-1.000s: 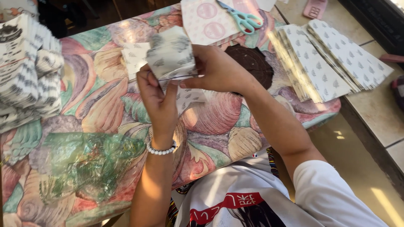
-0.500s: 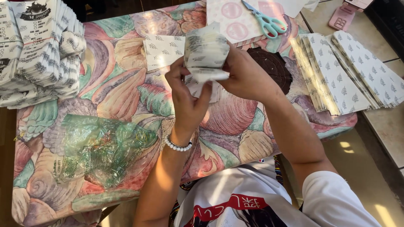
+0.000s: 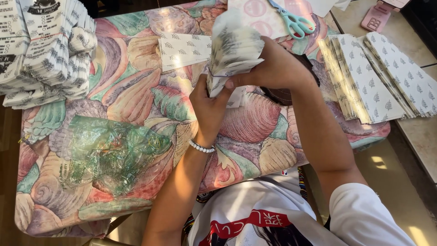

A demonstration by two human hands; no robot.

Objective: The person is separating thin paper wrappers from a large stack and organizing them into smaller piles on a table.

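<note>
The paper bag (image 3: 234, 48) — white with a small dark leaf print — is up off the table (image 3: 136, 105), held between your two hands above the middle of the shell-patterned cloth that covers it. Your right hand (image 3: 273, 68) wraps over the bag's right side and clamps it from above, thumb reaching along the lower folded edge; your left hand (image 3: 209, 102) comes up from below and pinches the bag's lower left corner, fingers closed on the paper. A white bead bracelet (image 3: 201, 146) sits on your left wrist. Just behind the bag, flat on the cloth, lies one more leaf-print sheet (image 3: 182, 49). To the far left a tall stack of printed bags (image 3: 41, 50) leans at the table's corner, well apart from your hands. In front of it, near your left forearm, a crumpled clear plastic wrapper (image 3: 109, 155) rests on the cloth. On your right, two fanned rows of flat leaf-print bags (image 3: 378, 77) lie across the table edge and the tiled counter beside it. At the far edge — beyond your right hand — teal-handled scissors (image 3: 293, 20) lie on a pink patterned sheet (image 3: 259, 13).
</note>
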